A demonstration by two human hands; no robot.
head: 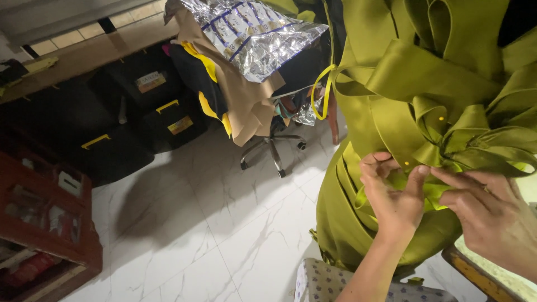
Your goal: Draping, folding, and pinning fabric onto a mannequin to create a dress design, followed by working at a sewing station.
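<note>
Two hands work at the frame's lower right: the left hand [391, 196] and right hand [492, 215] each close their grip on folds of one olive-green satin garment [403, 84] (two yellow-headed pins [441, 118] show). One office chair [274, 140] stands upper centre.

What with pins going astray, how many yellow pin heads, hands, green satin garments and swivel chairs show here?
yellow pin heads: 2
hands, left hand and right hand: 2
green satin garment: 1
swivel chair: 1
Total: 6
</note>
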